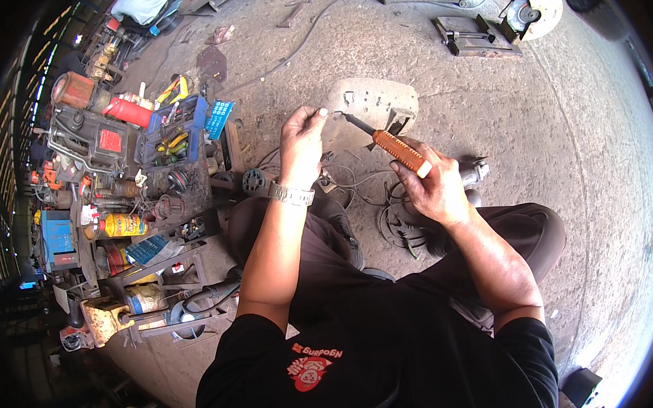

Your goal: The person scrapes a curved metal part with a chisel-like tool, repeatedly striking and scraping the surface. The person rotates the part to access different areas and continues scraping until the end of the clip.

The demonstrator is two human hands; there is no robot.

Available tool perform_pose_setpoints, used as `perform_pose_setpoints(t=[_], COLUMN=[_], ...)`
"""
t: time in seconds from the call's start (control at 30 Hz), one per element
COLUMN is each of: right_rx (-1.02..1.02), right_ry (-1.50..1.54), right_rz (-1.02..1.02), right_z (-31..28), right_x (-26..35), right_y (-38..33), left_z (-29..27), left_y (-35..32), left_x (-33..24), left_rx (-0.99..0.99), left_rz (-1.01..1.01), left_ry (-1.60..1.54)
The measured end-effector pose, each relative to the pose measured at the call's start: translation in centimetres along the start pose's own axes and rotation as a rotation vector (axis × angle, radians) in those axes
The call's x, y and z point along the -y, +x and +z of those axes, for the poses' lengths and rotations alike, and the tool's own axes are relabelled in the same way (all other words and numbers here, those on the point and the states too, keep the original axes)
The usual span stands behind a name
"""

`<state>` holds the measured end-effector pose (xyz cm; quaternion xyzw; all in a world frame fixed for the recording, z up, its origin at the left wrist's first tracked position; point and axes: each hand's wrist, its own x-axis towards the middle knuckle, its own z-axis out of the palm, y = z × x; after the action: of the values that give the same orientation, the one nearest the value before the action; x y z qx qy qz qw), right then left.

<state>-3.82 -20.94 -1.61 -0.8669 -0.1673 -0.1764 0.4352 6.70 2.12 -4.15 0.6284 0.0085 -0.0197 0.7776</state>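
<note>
My right hand [432, 186] grips a screwdriver with an orange ribbed handle [399, 151]; its dark shaft points left toward my left hand. My left hand [302, 138], with a metal watch on the wrist, pinches something very small between thumb and fingertips right at the screwdriver's tip [340, 114]; what it is cannot be made out. Both hands are raised above my knees and dark trousers. Beneath them on the concrete floor lie a pale grey housing cover [372, 101] and loose wires [357, 182].
A heap of tools sits at my left: a blue tool case [169, 131], red cylinder [128, 111], yellow spray can [122, 226], blue box [57, 236]. An angle grinder [474, 170] lies by my right hand. A cut-off saw [530, 14] and a metal frame [474, 34] stand far ahead.
</note>
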Motion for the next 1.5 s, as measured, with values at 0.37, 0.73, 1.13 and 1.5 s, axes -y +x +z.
perform_pose_setpoints(t=[0.37, 0.73, 1.13, 1.5], right_rx=[-0.019, -0.001, 0.015, 0.015], right_ry=[0.008, 0.025, 0.0, 0.003], right_rz=[-0.042, -0.008, -0.013, -0.007], right_z=[-0.4, 0.0, 0.3, 0.4], right_x=[0.4, 0.6, 0.4, 0.4], right_y=[0.2, 0.3, 0.4, 0.4], left_z=[-0.2, -0.3, 0.2, -0.3], left_y=[0.5, 0.6, 0.4, 0.5], left_x=[1.2, 1.6, 1.6, 1.8], left_rx=[-0.037, -0.025, -0.049, -0.017], left_rz=[0.033, 0.056, 0.093, 0.079], left_ry=[0.074, 0.135, 0.158, 0.143])
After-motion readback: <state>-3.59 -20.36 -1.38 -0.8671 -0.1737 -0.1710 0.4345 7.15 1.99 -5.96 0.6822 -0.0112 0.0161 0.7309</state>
